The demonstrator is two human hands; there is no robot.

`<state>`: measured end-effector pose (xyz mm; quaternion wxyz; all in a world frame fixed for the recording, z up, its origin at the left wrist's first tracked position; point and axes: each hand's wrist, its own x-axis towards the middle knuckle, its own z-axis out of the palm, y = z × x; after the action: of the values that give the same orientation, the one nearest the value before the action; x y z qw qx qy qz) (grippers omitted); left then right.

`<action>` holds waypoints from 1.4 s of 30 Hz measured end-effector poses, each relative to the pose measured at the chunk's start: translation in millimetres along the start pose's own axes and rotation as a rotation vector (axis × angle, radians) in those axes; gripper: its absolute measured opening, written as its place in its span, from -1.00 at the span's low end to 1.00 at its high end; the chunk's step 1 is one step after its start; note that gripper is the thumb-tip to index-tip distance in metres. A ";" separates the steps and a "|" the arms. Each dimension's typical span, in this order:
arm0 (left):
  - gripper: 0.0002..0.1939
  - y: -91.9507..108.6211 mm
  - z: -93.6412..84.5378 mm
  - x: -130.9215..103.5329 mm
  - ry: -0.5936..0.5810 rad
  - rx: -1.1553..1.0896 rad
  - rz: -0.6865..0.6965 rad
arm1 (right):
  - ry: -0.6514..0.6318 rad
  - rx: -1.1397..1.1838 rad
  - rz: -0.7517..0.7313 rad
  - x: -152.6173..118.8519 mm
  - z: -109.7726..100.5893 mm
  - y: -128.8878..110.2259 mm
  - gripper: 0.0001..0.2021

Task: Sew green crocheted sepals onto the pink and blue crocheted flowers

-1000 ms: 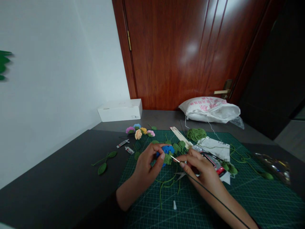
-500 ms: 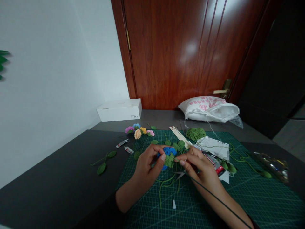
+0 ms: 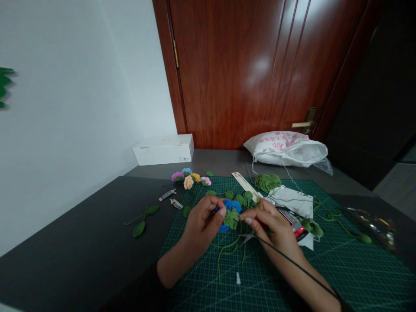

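Observation:
Between my hands is a blue crocheted flower with a green crocheted base facing me. My left hand pinches the flower at its left edge, thumb on the near side. My right hand is closed with thumb and fingertips on a thin green stem, whose tip meets the green base. The long stem runs back under my right palm and along the forearm. Scissor blades show just below my right fingers; their handles are hidden. Green yarn strands trail on the mat below.
On the green cutting mat are a ball of green yarn, a white paper sheet, crocheted leaves and a small white cap. Several small flowers and two glue tubes lie left. Behind are a white box and white bag.
Both hands stay almost in place. The flower and its green base have turned slightly between my fingers, and the stem has shifted a little lower along my right forearm.

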<state>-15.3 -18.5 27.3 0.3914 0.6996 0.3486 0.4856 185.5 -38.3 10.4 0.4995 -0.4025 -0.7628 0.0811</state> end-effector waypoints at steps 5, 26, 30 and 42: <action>-0.96 -0.8 -0.8 -3.7 0.031 0.071 0.119 | -0.015 0.006 0.011 0.8 -3.3 -5.3 -0.79; -0.91 4.0 -1.3 -10.5 -0.081 0.157 0.259 | -0.023 -0.022 -0.055 -3.0 -4.8 0.7 -0.81; -0.92 5.9 -0.2 -9.5 -0.094 0.117 0.249 | 0.009 -0.046 -0.059 -4.1 -4.0 -0.9 -0.81; -0.93 14.2 3.1 -9.4 -0.101 0.024 0.101 | 0.057 -0.071 -0.079 0.8 -5.8 -1.5 -0.76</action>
<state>-13.4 -33.8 35.4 0.3752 0.7446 0.2982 0.4646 189.3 -40.4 14.6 0.5094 -0.3916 -0.7660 0.0227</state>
